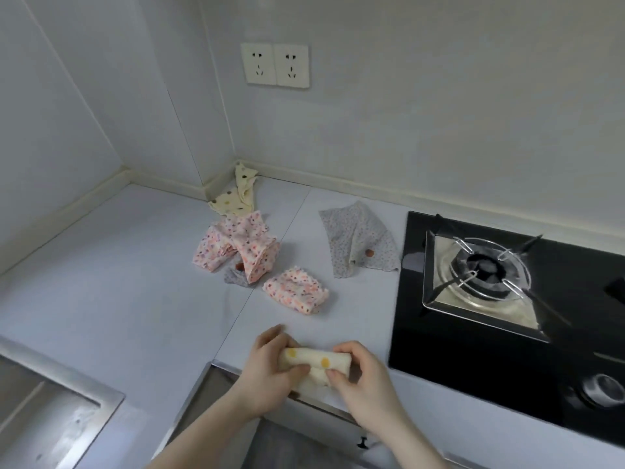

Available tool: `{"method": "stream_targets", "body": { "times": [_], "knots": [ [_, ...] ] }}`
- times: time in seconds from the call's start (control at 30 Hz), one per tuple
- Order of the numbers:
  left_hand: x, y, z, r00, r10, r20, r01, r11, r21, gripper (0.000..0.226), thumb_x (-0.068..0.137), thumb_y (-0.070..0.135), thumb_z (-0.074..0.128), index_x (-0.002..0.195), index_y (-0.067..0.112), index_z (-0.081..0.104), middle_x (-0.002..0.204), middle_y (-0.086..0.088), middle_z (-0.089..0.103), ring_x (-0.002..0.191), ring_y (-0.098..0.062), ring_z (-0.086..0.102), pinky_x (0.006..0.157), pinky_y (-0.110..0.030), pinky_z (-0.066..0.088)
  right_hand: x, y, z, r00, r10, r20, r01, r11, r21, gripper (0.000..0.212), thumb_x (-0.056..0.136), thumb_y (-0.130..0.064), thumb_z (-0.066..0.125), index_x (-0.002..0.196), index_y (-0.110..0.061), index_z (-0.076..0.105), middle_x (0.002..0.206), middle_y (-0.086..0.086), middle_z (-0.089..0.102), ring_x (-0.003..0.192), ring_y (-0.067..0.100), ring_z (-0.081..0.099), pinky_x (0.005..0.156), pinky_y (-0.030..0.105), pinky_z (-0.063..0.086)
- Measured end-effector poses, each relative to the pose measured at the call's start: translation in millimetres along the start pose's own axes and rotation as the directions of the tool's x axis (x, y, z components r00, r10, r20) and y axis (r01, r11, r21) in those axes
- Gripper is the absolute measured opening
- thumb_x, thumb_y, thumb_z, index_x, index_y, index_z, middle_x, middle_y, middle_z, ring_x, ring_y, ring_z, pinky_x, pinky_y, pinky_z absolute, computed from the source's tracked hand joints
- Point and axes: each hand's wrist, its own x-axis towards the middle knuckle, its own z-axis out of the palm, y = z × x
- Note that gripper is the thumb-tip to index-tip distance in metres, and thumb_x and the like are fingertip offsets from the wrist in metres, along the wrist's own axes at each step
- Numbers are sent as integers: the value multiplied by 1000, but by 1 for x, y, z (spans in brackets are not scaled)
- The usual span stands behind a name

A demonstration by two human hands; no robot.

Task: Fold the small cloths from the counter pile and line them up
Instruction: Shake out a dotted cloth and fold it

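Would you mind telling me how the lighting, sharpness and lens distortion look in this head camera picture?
Head view: soft, even, bluish light with only faint shadows; glare on the steel burner tray and glossy black hob; wide-angle bending of the counter edge and walls; slight softness overall, both hands and the folded yellow cloth a little blurred.

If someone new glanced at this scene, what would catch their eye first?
Most likely the two hands, left and right, gripping a yellow-dotted cloth at the counter's near edge. Behind them lie a heap of pink cloths and one folded pink cloth, with a black stove at right.
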Motion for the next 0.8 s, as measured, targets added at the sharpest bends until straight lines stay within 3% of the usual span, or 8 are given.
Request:
{"method": "stream_targets", "body": {
  "times": [0.07, 0.1, 0.2, 0.3, 0.47, 0.6, 0.73, 0.8],
  "knots": [
    [-24, 43, -9, 991, -110, 81, 122, 981, -154, 26, 78, 29, 80, 94, 18, 63, 87, 2, 66, 81, -12, 62, 74, -37, 55, -27, -25, -21, 993, 112, 30, -115, 983, 142, 25, 89, -9, 72, 101, -31, 66, 97, -5, 73, 90, 14, 70, 76, 20, 55],
    [-38, 67, -14, 985, -136, 106, 156, 966, -208, 27, 83, 20, 82, 100, 13, 62, 84, -2, 68, 73, -13, 63, 68, -33, 53, -44, -38, -35, 986, 163, 24, -164, 963, 214, 23, 91, -9, 72, 104, -27, 66, 100, -2, 74, 89, 15, 72, 76, 25, 58],
    [-82, 138, -22, 984, -144, 105, 171, 932, -321, 28, 89, 13, 81, 111, 11, 63, 95, -9, 77, 77, -13, 71, 68, -22, 54, -103, -80, -86, 967, 255, -12, -233, 902, 363, 21, 91, -8, 73, 109, -18, 68, 105, 1, 75, 84, 17, 74, 71, 32, 62],
    [-119, 195, -19, 983, -149, 108, 179, 903, -389, 25, 92, 6, 75, 114, 11, 64, 95, -10, 80, 76, -7, 72, 65, -13, 51, -154, -115, -137, 966, 250, -64, -206, 897, 390, 26, 89, -7, 75, 110, -21, 69, 103, -3, 76, 72, 17, 72, 70, 28, 60],
    [-143, 261, 21, 970, -162, 181, 224, 883, -411, 24, 92, 14, 77, 114, 12, 68, 94, -3, 81, 93, -19, 76, 79, -31, 58, -204, -121, -197, 930, 321, -181, -209, 864, 458, 33, 85, -7, 77, 112, -24, 69, 104, -7, 76, 76, 14, 71, 76, 27, 59],
    [-137, 304, 48, 953, -88, 290, 174, 943, -284, 16, 96, 34, 71, 96, 23, 82, 91, 0, 78, 84, -17, 73, 73, -32, 60, -219, -114, -241, 890, 373, -263, -185, 822, 538, 34, 85, -5, 76, 112, -24, 69, 99, -8, 78, 80, 15, 73, 85, 34, 62],
    [-110, 339, 66, 930, 20, 367, 41, 987, -156, 16, 97, 36, 69, 94, 24, 79, 96, 6, 80, 88, -12, 71, 78, -35, 57, -219, -104, -280, 869, 386, -308, -150, 801, 580, 35, 84, -1, 76, 112, -20, 69, 95, 1, 79, 77, 13, 70, 74, 28, 59],
    [-95, 359, 78, 912, 75, 404, -22, 991, -134, 17, 98, 37, 68, 94, 25, 80, 93, 4, 80, 80, -10, 70, 77, -31, 56, -219, -99, -298, 852, 403, -335, -136, 788, 601, 33, 85, -2, 76, 111, -21, 70, 95, 4, 79, 82, 15, 71, 69, 25, 56]
  ]
}}
